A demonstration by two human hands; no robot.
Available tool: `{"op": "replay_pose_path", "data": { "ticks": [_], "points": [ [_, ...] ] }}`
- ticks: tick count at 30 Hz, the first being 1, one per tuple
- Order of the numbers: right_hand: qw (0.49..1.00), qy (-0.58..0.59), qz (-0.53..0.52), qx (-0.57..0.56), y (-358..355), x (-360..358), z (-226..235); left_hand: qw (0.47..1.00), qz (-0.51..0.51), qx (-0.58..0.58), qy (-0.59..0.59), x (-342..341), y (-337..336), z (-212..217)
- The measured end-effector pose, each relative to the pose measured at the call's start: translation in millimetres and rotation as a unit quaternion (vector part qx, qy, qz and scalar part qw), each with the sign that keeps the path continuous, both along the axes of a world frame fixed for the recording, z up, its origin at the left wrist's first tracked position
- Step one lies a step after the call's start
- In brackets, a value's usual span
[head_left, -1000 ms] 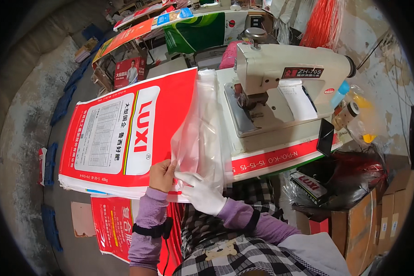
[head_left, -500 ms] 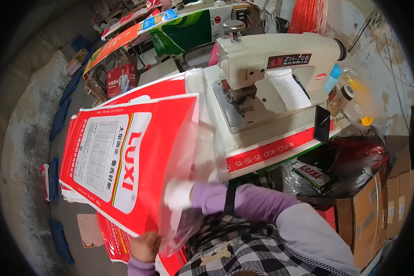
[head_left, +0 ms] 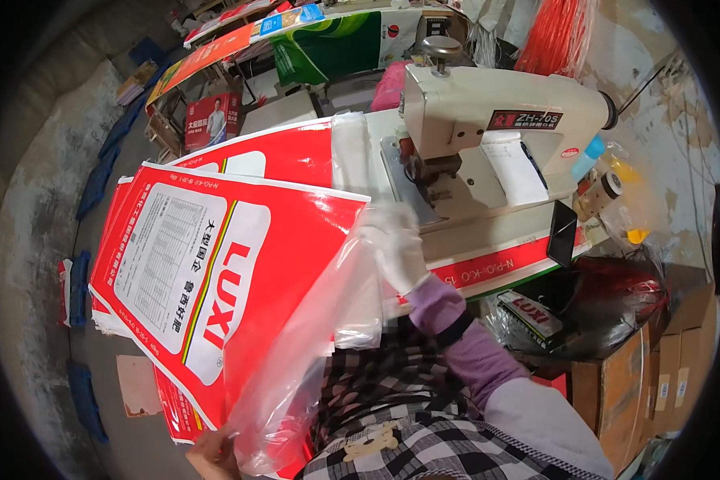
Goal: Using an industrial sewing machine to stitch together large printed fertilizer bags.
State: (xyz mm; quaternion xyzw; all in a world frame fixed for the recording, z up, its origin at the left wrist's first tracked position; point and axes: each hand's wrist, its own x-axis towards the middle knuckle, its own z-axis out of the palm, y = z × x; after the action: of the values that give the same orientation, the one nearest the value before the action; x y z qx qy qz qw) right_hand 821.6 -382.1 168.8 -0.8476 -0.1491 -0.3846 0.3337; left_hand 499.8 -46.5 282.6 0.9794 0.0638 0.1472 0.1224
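A red and white printed sack (head_left: 296, 216) lies on top of a stack of similar sacks. A clear plastic liner (head_left: 304, 352) sticks out of its open mouth, stretched between my two hands. My left hand (head_left: 212, 454), bare, is closed on the liner at the near corner of the mouth. At the far corner, my right hand (head_left: 394, 244), in a white glove and slightly blurred, grips the liner's edge. Just beyond the right hand stands a cream sewing machine (head_left: 456, 104), its needle area to the right of the sacks.
On the machine bed lie a notepad and pen (head_left: 510, 168), with a black phone (head_left: 562, 232) at its edge. Cardboard boxes (head_left: 608, 392) and a bagged dark package (head_left: 532, 316) stand at the right. Red strands (head_left: 556, 36) hang behind.
My right hand has moved away and to the right, up to the far corner of the sack mouth. My left hand has shifted slightly left and nearer. The liner is drawn out longer between them.
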Motion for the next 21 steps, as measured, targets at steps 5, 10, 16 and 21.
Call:
{"op": "replay_pose_path", "data": {
  "ticks": [5,10,16,21],
  "points": [
    [0.948,0.266,0.097,0.143,12,25,-23,0.997,0.048,-0.013,-0.051,2,20,1],
    [0.963,0.267,-0.017,-0.04,10,49,-5,0.987,0.095,-0.061,0.117,-9,19,12],
    [0.904,-0.002,0.221,-0.365,9,52,11,0.987,-0.08,-0.061,0.126,-50,63,-47],
    [0.876,-0.078,0.464,-0.105,102,-71,86,0.852,0.005,-0.313,-0.42,113,213,42]
  ]
}}
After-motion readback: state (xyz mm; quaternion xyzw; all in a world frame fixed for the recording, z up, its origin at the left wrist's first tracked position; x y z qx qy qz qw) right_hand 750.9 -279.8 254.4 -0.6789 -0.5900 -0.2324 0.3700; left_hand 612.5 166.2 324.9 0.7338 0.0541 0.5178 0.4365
